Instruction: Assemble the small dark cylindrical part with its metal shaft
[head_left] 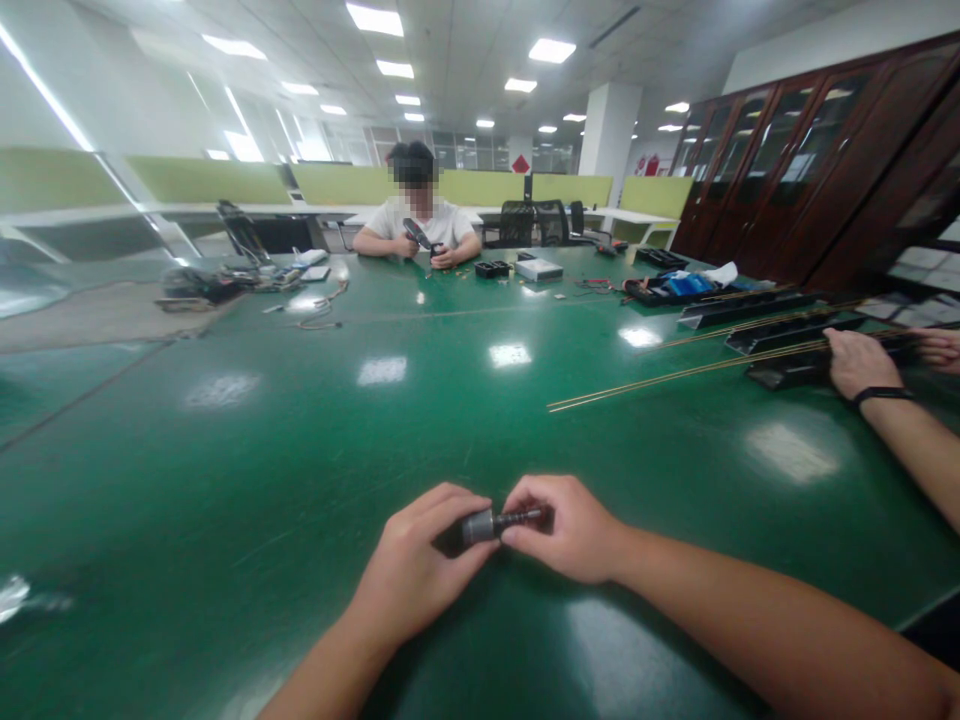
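Observation:
Low over the green tabletop (315, 480), my left hand (416, 555) grips a grey metal cylinder (478, 527) between thumb and fingers. A thinner dark shaft with ridges or a spring-like coil (517, 519) sticks out of the cylinder toward the right. Around that shaft, the thumb and fingers of my right hand (574, 530) are closed. Cylinder and shaft look like one small motor-like part, lying roughly level. Its exact kind I cannot make out, and my fingers hide both ends in part.
Across the table a person (420, 225) holds a dark tool. At the right, another person's hand (862, 362) with a black wristband touches long thin brass-coloured rods (645, 383) near black channels (712, 310). A tray with blue items (686, 285) and cables (322, 310) lie farther back.

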